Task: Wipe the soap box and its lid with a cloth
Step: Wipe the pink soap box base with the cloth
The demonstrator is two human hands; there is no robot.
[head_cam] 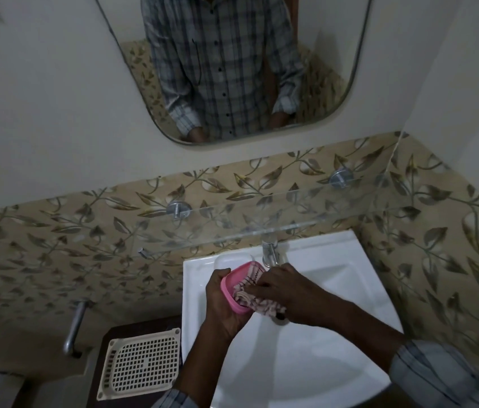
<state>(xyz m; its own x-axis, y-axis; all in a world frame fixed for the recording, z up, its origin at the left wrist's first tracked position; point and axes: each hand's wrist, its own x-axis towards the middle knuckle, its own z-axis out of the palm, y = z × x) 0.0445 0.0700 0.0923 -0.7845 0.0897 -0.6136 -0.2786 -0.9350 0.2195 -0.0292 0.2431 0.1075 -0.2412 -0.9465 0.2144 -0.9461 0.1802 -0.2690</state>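
Note:
Over the white sink (pixel 335 290), my left hand (pixel 223 307) grips a pink plastic soap box (pixel 229 287), tilted with its hollow facing right. My right hand (pixel 288 295) presses a pink-and-white checked cloth (pixel 250 293) into that hollow; part of the cloth hangs out below the box. I cannot tell whether this pink piece is the box or its lid. A whitish oval piece (pixel 229 260) lies on the sink's back ledge behind the hands.
A chrome tap (pixel 270 251) stands at the back of the sink under a glass shelf (pixel 262 219). A cream plastic grid (pixel 141 363) lies on a dark surface to the left. A metal pipe (pixel 75 328) juts from the tiled wall. A mirror (pixel 232 69) hangs above.

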